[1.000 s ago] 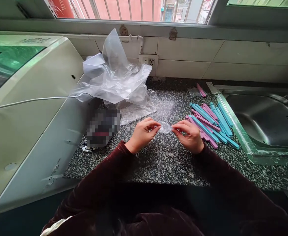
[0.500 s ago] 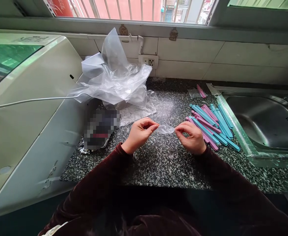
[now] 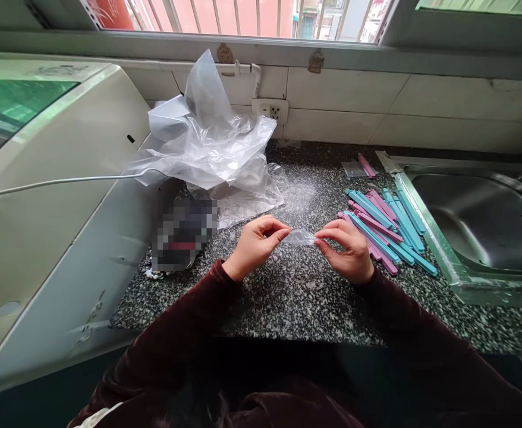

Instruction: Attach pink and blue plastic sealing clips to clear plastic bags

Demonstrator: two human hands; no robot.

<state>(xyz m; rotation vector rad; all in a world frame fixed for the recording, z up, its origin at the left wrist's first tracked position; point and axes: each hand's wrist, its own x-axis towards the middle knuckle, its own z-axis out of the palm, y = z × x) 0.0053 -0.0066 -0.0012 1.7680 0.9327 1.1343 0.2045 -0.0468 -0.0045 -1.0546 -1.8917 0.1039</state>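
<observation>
A small clear plastic bag [image 3: 302, 236] is stretched between my two hands above the speckled countertop [image 3: 296, 297]. My left hand [image 3: 257, 245] pinches its left end between thumb and fingers. At the other end, the fingertips of my right hand [image 3: 348, 248] are closed on it. Just beyond my right hand lies a loose pile of pink and light-blue plastic strips [image 3: 388, 229], several of each colour. Large crumpled sheets of clear plastic [image 3: 225, 154] lie past my left hand, towards the wall.
A pale machine with a green window [image 3: 87, 113] stands at the left, a white cable [image 3: 65, 182] crossing it. A dark pixelated object [image 3: 183, 235] lies beside it. To the right is a metal sink [image 3: 479, 220]. A pink strip [image 3: 367, 166] and a flat clear bag [image 3: 352, 170] lie further back.
The small bag has gone from a rounded, spread shape to a narrower, flatter one. Both hands have barely moved and still hold its ends.
</observation>
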